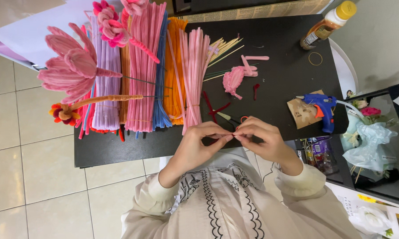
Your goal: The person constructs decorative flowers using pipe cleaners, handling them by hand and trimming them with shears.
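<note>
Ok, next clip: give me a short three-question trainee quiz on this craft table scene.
1. True or false: the blue glue gun lies on the far left of the black table.
2. What do the left hand and right hand pinch between their fingertips? A) a small red piece B) a white ribbon C) a green leaf
3. Fill in: the orange-capped bottle lies at the table's far ___ corner.

Key: 1 false; 2 A; 3 right.

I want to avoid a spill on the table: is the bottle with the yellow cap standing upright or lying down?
Lying down. The bottle rests on its side at the black table's far corner, cap on.
</note>
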